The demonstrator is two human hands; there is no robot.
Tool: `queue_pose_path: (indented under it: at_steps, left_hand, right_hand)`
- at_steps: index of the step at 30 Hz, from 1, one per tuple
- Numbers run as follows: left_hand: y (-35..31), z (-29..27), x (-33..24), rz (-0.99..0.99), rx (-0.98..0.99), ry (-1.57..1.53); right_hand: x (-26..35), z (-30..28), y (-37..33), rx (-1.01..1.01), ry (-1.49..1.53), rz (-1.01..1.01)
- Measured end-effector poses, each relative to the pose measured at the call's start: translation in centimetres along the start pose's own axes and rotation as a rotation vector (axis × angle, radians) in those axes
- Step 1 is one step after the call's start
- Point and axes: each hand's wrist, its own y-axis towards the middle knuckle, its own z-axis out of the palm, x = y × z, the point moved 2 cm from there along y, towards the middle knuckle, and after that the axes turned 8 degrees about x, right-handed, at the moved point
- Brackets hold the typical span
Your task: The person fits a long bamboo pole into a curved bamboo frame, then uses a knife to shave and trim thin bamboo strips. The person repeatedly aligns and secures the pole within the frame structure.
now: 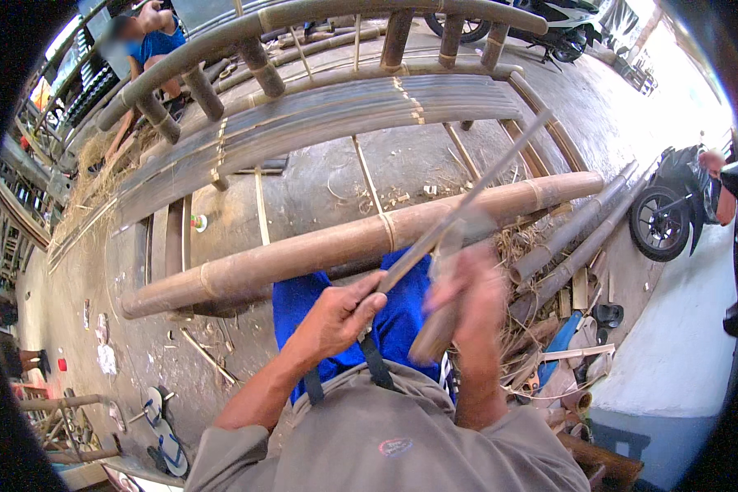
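My left hand [346, 309] is closed round one end of a long, thin bamboo strip [482, 187], which slants up to the far right, above the thick bamboo pole. Beside it, my right hand [470, 299] is smeared by motion. In its grip is a blurred tool with a thick brown handle [436, 334] and a greyish, blade-like upper part that lies close to the strip. I cannot make out whether they touch. The thick bamboo pole [303, 258] runs crosswise just beyond my blue-clad lap [299, 307].
A bamboo bench frame with a slatted seat [320, 111] stands beyond the pole. Bamboo poles [578, 221] and shavings lie at right, near a parked motorcycle [664, 213]. Sandals [168, 447] lie at lower left. Another person [160, 41] crouches at far left.
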Motion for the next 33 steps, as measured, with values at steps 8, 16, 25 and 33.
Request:
queue_pose_path:
  at_steps: [8, 16, 25, 33]
  left_hand:
    - [4.3, 1.2, 1.4, 0.111, -0.037, 0.037]
    - [4.7, 1.1, 1.3, 0.11, -0.096, 0.105]
    - [4.0, 0.9, 2.0, 0.068, -0.079, 0.077]
    - [0.7, 0.8, 3.6, -0.08, 0.06, 0.011]
  right_hand:
    - [2.4, -6.1, -0.4, -0.049, 0.105, 0.085]
    - [-7.9, 1.4, -3.2, 0.377, 0.51, 0.549]
    - [-7.1, 2.2, -2.8, 0.346, 0.381, 0.447]
    - [-0.2, -0.3, 0.4, -0.191, -0.04, 0.241]
